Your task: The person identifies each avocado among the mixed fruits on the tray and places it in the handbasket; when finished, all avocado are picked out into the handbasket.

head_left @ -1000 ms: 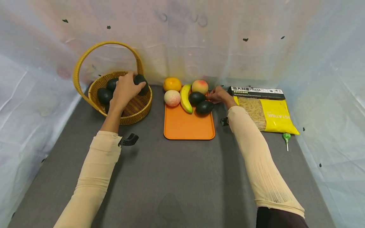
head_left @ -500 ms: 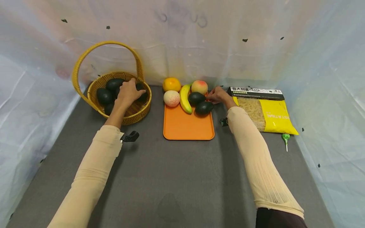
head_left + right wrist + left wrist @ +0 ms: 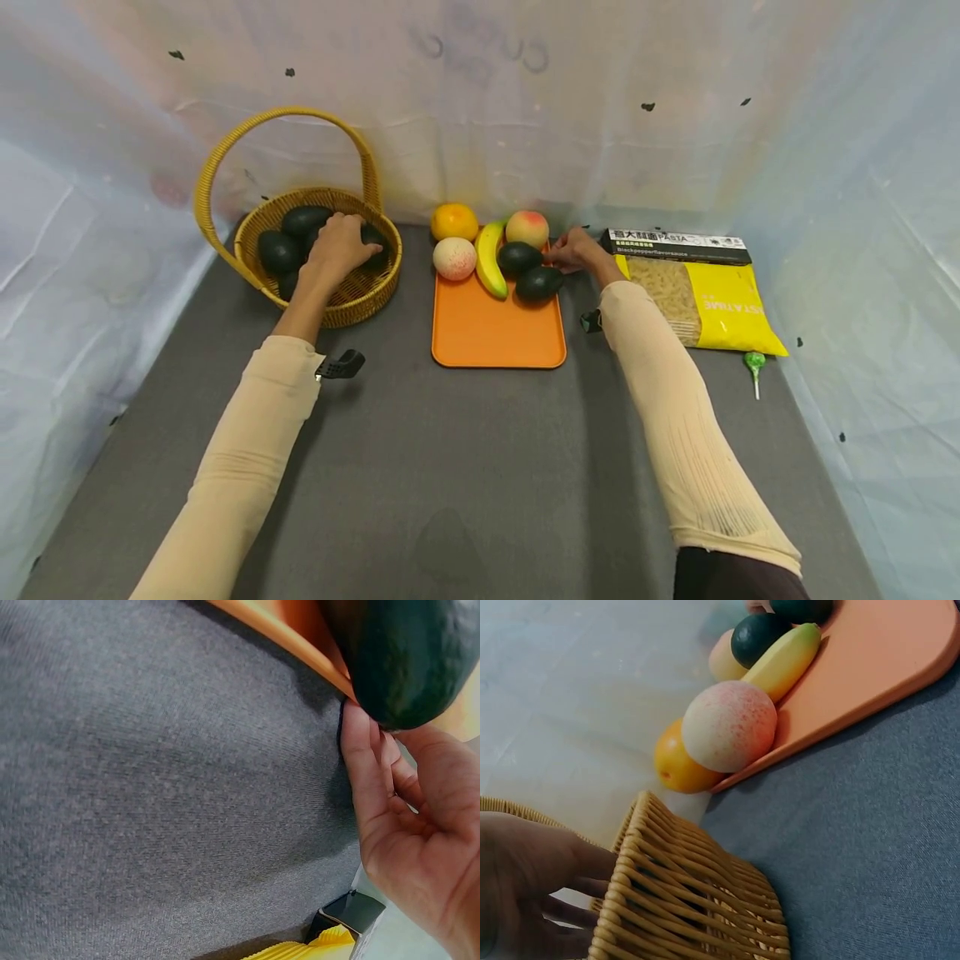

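Note:
At the left, the left hand (image 3: pixel 333 247) reaches into a wicker basket (image 3: pixel 362 310) and holds a dark green avocado (image 3: pixel 377 247) near the right wall. Several more avocados (image 3: pixel 279 252) lie beside it. In the left wrist view the fingers (image 3: pixel 585 859) go down behind the basket's rim (image 3: pixel 634 840), which hides most of the grip. The right hand (image 3: pixel 574 250) pinches the right edge of an orange tray (image 3: pixel 498 337) near its back corner. In the right wrist view the thumb and fingers meet at the rim, close under the tip of an avocado (image 3: pixel 409 664) on the tray.
On the tray are a banana (image 3: pixel 491 262), a pale peach (image 3: pixel 454 258), a redder peach (image 3: pixel 527 227) and two avocados; an orange (image 3: pixel 453 222) sits at its back corner. Right stand a black pasta box (image 3: pixel 678 245), a yellow pasta bag (image 3: pixel 731 304) and a green lollipop (image 3: pixel 754 362). A plastic curtain hangs behind.
The left hand has lowered the avocado from the basket's rim level down into the basket, against the right side. The right hand has stayed at the tray's edge.

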`<state>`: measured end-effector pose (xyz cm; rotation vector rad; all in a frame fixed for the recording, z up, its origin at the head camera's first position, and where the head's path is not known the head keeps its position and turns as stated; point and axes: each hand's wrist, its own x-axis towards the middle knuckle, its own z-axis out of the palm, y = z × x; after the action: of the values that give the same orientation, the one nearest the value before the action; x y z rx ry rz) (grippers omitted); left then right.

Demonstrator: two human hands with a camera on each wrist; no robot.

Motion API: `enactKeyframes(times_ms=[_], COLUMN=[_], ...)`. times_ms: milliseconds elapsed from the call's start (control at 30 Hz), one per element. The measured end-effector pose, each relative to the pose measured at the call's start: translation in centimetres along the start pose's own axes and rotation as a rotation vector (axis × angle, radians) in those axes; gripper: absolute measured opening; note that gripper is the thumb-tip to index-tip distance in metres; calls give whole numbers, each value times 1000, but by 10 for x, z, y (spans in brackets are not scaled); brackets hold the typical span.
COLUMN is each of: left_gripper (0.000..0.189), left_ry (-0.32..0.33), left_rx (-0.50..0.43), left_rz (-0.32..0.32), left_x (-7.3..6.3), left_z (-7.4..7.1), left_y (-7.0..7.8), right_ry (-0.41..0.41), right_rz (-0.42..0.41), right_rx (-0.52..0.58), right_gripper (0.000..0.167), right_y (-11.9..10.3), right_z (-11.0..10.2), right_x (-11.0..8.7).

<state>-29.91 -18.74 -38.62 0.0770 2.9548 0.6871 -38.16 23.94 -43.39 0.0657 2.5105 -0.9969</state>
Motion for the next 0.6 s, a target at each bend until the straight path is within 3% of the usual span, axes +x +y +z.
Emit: enactKeyframes(times_ms=[233,400,600], left_gripper=[64,60,54], left_ry=[5,83,181], left_rx=[1,-14,-33], left_rz=[12,29,60], left_x=[0,-4,-12], left_z=[3,7,9], left_y=[0,4,22], right_ry=[-1,1,-1], right_rz=[-5,-6,5], right_rx=[5,-13,-8], right_gripper=[28,26,26], right_y=[1,1,1], right_z=[0,-1,-2], right_x=[-3,-2,1])
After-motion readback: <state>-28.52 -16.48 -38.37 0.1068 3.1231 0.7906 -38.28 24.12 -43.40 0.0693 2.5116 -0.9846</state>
